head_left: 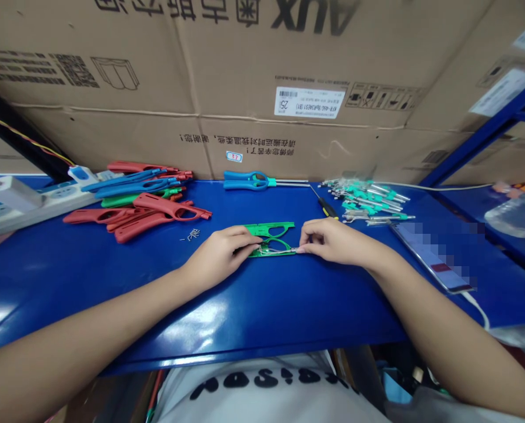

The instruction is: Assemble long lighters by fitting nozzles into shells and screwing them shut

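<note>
On the table before me lie two halves of a green lighter casing (268, 227), one behind the other, each with a trigger loop. Thin pale wire (276, 251) runs inside the nearer half. My left hand (221, 252) is closed at that half's left end, its thumb and fingers pinching at the casing; small parts under the fingertips are hidden. At the other end, my right hand (330, 241) has its thumb and forefinger pinched on the wire's end, close to the casing's tip. Its remaining fingers are curled in.
Red, blue and green casings (156, 217) are piled at left, near small screws (193, 234) and a power strip (63, 197). Behind lie a blue lighter (247, 181), a screwdriver (327, 207) and several metal-tubed teal parts (372, 197). A phone (434, 258) lies right; cardboard (147, 129) stands behind.
</note>
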Demonstrator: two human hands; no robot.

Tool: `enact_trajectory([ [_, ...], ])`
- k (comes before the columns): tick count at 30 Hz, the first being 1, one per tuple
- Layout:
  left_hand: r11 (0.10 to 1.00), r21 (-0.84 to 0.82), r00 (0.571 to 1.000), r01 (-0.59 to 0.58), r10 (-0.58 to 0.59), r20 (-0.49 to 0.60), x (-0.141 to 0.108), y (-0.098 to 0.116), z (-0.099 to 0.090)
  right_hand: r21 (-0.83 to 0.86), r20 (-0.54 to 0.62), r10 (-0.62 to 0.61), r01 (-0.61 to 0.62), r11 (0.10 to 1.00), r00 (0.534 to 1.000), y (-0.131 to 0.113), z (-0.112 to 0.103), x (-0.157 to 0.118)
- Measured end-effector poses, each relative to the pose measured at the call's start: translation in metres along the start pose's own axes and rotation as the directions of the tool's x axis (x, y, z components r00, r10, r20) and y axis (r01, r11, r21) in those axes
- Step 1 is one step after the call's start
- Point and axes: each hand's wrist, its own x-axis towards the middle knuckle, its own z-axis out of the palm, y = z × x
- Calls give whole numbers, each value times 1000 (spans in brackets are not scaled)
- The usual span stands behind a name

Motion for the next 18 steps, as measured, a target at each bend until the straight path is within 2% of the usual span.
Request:
enact_trajectory([
  [4,1000,-9,1000,9,-9,1,0,1,0,-25,-23,1,-2,1000,1000,0,1,0],
  [11,998,-41,999,40,-40,4,0,1,0,-58,-41,-90,88,994,995,-2,1,-1],
  [18,999,-37,999,35,-34,16,1,1,-1,-96,-28,-38,36,995,999,-5,-2,-2],
])
